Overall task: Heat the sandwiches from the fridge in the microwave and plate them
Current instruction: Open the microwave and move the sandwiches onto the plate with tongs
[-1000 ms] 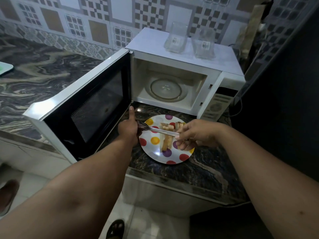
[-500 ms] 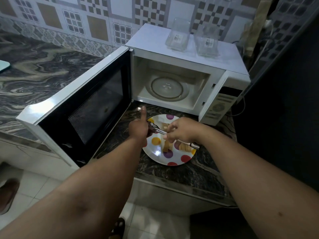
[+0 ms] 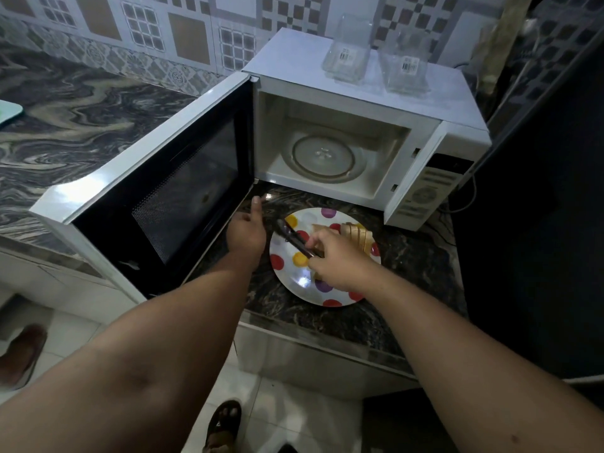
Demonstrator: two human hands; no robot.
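Observation:
A white plate with coloured dots (image 3: 295,282) lies on the dark marble counter in front of the white microwave (image 3: 356,103). Sandwich halves (image 3: 358,236) stand on the plate's far side. My right hand (image 3: 340,259) is over the plate, shut on metal tongs (image 3: 294,238) whose tips point left and away. My left hand (image 3: 246,232) rests beside the plate's left rim with the thumb stretched toward the open microwave door (image 3: 163,191); it holds nothing. The microwave's cavity holds only its glass turntable (image 3: 323,156).
Two clear plastic sandwich boxes (image 3: 376,65) sit on top of the microwave. The open door juts out to the left over the counter edge. A dark fridge side (image 3: 536,223) stands at the right. Feet in sandals show on the tiled floor below.
My right hand has turned the tongs, which now point left over the plate's bare side. The sandwiches now stand at the plate's far right. My left hand shifted slightly toward the door.

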